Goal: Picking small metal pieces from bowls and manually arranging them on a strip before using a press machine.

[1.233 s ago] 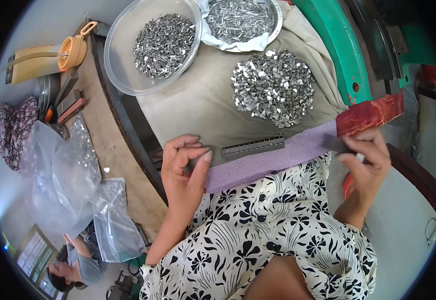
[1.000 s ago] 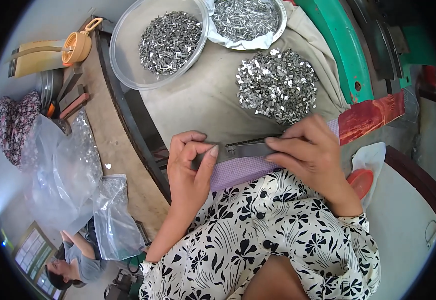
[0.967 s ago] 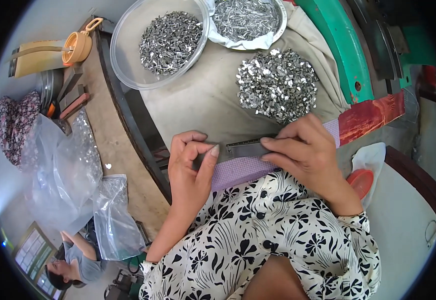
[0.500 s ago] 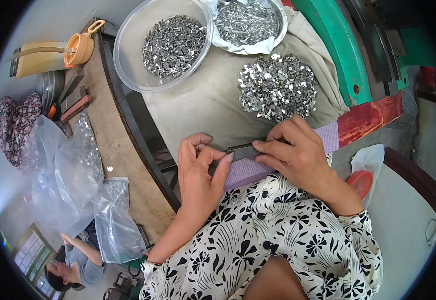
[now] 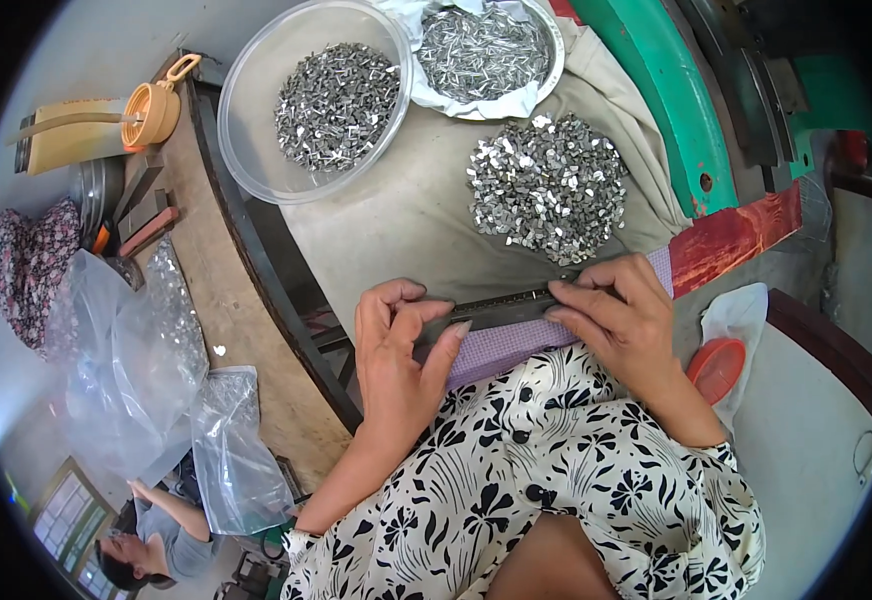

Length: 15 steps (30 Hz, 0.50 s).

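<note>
A dark, narrow metal bar (image 5: 504, 311) with a slotted upper edge lies crosswise in front of me. My left hand (image 5: 394, 345) pinches its left end between thumb and fingers. Thumb and fingertips of my right hand (image 5: 628, 318) close on the bar toward its right end; whether a small piece is also between them, I cannot make out. Beneath the bar runs a purple checked cloth strip (image 5: 496, 348). Just beyond, a heap of small grey and shiny metal pieces (image 5: 548, 185) sits on a beige cloth (image 5: 396, 235).
At the back stand a clear plastic bowl (image 5: 239, 150) of metal bits and a metal bowl (image 5: 559, 60) of thin shiny pins. Green machinery (image 5: 661, 100) borders the right. Plastic bags (image 5: 121, 370) and an orange lid (image 5: 153, 112) lie left; another person (image 5: 171, 540) sits beyond.
My right hand has slid right along the bar, so a longer stretch of its slotted edge shows. The left hand keeps its hold. The whole view has shifted slightly.
</note>
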Each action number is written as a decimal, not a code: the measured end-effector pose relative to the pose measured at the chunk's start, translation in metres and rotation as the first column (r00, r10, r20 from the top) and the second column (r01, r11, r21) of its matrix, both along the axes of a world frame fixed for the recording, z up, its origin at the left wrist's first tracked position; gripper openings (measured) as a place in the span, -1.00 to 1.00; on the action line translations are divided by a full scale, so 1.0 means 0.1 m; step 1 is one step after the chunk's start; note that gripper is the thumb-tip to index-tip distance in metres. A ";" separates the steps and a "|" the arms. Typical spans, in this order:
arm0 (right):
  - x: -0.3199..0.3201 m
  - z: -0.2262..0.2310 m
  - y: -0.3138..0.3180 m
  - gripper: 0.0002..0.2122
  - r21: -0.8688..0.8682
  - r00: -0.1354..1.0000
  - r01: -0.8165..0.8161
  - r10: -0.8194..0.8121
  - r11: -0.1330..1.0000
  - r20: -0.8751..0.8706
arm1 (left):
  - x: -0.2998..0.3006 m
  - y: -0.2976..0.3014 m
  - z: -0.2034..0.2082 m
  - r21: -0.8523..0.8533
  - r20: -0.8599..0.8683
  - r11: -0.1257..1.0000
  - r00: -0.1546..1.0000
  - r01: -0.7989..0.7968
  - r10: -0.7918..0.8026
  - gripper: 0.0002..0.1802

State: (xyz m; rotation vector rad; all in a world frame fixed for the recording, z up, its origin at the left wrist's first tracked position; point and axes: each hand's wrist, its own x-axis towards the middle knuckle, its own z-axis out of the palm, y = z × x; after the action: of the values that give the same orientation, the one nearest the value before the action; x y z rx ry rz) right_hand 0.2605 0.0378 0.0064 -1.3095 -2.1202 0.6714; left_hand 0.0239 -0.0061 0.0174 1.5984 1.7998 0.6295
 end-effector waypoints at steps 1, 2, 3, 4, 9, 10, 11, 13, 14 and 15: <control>0.02 -0.01 0.00 -0.70 0.000 1.000 0.005 -0.005 1.000 0.002 | -0.02 0.00 -0.01 0.005 0.040 1.000 0.999 0.012 -0.013 -0.74; 0.04 -0.03 0.00 -0.72 0.030 0.999 -0.020 0.021 0.999 -0.025 | -0.03 0.00 -0.01 0.010 0.080 1.000 0.996 0.024 -0.025 -0.73; 0.05 -0.04 0.00 -0.73 0.062 0.998 -0.044 0.048 0.997 -0.051 | -0.05 -0.01 -0.02 0.010 0.083 1.000 0.996 0.029 -0.030 -0.73; 0.07 -0.03 0.00 -0.76 0.053 0.997 -0.058 0.061 0.997 -0.044 | -0.06 -0.03 -0.02 -0.007 0.105 0.999 0.994 0.036 -0.035 -0.72; 0.06 -0.01 0.00 -0.80 0.017 0.997 -0.036 0.037 0.999 -0.069 | -0.08 -0.04 -0.04 -0.027 0.151 0.998 0.988 0.050 -0.045 -0.69; 0.05 0.00 0.01 -0.80 -0.021 0.997 -0.027 0.026 0.999 -0.077 | -0.07 -0.03 -0.05 -0.014 0.141 0.999 0.989 0.044 -0.042 -0.69; 0.05 0.00 0.02 -0.80 -0.019 0.997 -0.027 0.026 0.999 -0.076 | -0.07 -0.02 -0.06 -0.002 0.132 0.999 0.991 0.038 -0.038 -0.68; 0.04 0.01 0.02 -0.80 -0.118 0.994 0.000 -0.013 0.993 -0.105 | -0.07 0.00 -0.04 -0.010 0.128 0.999 0.991 0.038 -0.036 -0.69; 0.04 0.02 0.03 -0.80 -0.117 0.994 0.001 -0.013 0.993 -0.105 | -0.07 0.00 -0.04 -0.019 0.122 0.999 0.992 0.037 -0.034 -0.69; 0.04 0.03 0.03 -0.80 -0.136 0.995 -0.004 -0.010 0.991 -0.099 | -0.08 0.00 -0.04 -0.018 0.123 0.999 0.992 0.037 -0.035 -0.69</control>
State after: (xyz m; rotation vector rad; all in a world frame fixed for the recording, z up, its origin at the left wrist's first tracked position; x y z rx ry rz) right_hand 0.2647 0.0406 0.0091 -1.3219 -2.0227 0.8750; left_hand 0.0163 -0.0058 0.0135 1.5412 1.6794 0.6758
